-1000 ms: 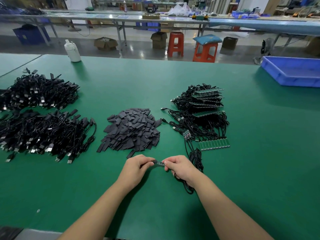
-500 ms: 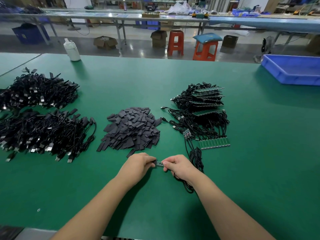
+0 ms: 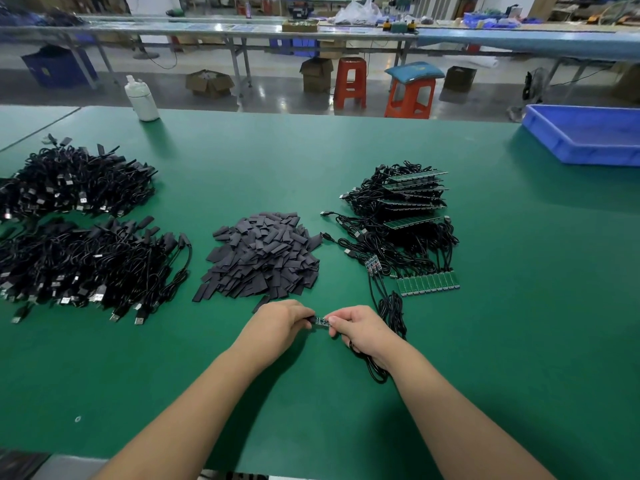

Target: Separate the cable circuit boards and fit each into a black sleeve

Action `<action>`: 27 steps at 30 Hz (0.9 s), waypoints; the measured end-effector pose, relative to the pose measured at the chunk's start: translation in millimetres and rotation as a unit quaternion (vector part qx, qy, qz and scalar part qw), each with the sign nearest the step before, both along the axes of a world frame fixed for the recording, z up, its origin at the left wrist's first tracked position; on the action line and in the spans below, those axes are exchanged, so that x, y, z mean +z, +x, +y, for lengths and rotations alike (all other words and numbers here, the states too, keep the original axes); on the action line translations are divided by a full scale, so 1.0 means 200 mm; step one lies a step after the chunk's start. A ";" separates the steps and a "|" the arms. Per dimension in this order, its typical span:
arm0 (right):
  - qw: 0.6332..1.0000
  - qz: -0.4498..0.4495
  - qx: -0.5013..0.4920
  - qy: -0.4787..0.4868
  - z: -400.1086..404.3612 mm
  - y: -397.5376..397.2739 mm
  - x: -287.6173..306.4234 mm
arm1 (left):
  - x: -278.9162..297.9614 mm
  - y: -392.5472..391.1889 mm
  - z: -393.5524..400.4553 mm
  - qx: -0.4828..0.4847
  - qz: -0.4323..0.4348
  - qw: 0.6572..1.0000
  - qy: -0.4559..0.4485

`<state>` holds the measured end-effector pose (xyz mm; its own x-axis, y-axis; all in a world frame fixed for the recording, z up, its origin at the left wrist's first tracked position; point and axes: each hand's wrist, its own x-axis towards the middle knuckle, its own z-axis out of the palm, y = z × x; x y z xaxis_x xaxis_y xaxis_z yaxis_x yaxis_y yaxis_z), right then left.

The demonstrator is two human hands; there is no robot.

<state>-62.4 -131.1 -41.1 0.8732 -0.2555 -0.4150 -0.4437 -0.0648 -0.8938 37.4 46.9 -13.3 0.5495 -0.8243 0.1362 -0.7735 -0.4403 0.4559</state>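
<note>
Less bare board visible between the hands than a second ago: gap now narrower, hands closer together. Left hand (image 3: 277,323) curled, fingers pinching a black sleeve (image 3: 309,320) at its end. Right hand (image 3: 360,329) curled too, fingers pinching the small circuit board (image 3: 322,321), with its black cable (image 3: 375,370) looped under the palm. Board low over the near middle of the desk (image 3: 502,341), partly inside the sleeve already. Probably the sliding step in progress, not finished. Heap of sleeves (image 3: 263,254) just beyond the hands; joined green boards (image 3: 427,284) to the far right; finished cables (image 3: 86,261) at left, unchanged.
</note>
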 end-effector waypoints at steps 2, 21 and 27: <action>1.000 -0.003 0.004 0.001 0.00 0.00 0.00 | 0.00 -0.01 -0.02 -0.003 0.012 1.000 0.006; 1.000 -0.014 0.027 0.009 0.01 0.00 0.01 | -0.03 -0.08 -0.06 0.003 0.017 1.000 0.013; 0.999 -0.018 0.039 0.023 0.02 0.00 0.01 | -0.05 -0.09 -0.04 0.020 0.027 0.999 -0.031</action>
<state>-62.8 -127.5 -39.1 0.9047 -0.1670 -0.3920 -0.4056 -0.0560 -0.9123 19.9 38.9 -22.8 0.5895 -0.7927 0.1553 -0.7291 -0.4394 0.5247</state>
